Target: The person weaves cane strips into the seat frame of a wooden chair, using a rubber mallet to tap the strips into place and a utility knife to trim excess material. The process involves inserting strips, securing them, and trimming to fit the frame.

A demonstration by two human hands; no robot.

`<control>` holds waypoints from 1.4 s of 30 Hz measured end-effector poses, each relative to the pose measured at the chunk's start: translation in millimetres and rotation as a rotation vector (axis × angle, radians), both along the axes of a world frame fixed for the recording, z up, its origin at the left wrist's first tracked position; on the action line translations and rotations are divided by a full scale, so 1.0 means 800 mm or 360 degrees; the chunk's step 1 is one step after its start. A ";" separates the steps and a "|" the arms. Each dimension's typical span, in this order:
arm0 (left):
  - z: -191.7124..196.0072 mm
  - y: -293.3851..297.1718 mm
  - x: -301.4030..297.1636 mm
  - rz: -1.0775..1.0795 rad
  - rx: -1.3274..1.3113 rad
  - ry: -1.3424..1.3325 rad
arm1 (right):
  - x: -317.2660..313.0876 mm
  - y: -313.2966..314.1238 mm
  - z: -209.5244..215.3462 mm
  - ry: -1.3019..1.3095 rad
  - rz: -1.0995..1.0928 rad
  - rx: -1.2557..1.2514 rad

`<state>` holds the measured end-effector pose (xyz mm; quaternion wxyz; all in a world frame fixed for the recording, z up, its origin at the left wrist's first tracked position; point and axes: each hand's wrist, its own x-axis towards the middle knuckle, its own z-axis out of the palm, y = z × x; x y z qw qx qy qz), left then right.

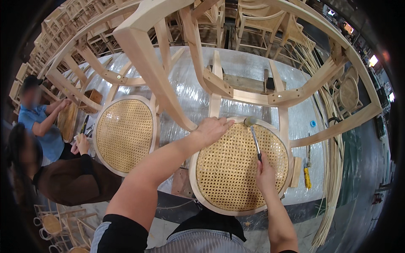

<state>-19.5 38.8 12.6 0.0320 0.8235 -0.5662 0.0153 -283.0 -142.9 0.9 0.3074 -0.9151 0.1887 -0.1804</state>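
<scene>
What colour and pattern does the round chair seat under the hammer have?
The round seat is golden-yellow cane in an open woven mesh, framed in pale wood; the head view shows it.

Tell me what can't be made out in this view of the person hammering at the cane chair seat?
Head view:
- What the hammer head strikes at the seat rim: too small.
- Anything under the left hand: its fingers cover the rim.
- Right hand palm and grip: turned away.
- Part of the cane seat behind both forearms.
- The small yellow-handled tool on the table: too small to identify.
</scene>
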 end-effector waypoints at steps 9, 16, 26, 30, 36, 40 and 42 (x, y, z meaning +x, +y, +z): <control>0.004 0.007 0.004 0.0035 0.0133 0.0051 | 0.022 0.022 0.052 -0.0357 -0.0109 0.0176; -0.005 0.015 0.006 0.0022 0.0116 0.0073 | 0.022 -0.005 0.043 0.0417 0.0025 0.0141; 0.020 0.004 -0.004 0.0129 0.0250 0.0108 | 0.033 0.002 0.012 0.0437 0.0057 0.0013; 0.024 0.002 -0.016 0.0190 0.0227 0.0019 | 0.028 -0.009 -0.004 0.0361 0.0043 -0.0060; 0.012 0.029 -0.046 0.0365 0.0250 0.0030 | 0.024 -0.009 -0.006 0.0347 0.0025 -0.0023; 0.014 0.034 -0.050 0.0497 0.0304 0.0145 | 0.027 0.003 -0.002 0.0404 0.0017 0.0034; 0.016 0.026 -0.051 0.0530 0.0287 0.0166 | 0.025 0.005 -0.006 0.0370 0.0013 0.0013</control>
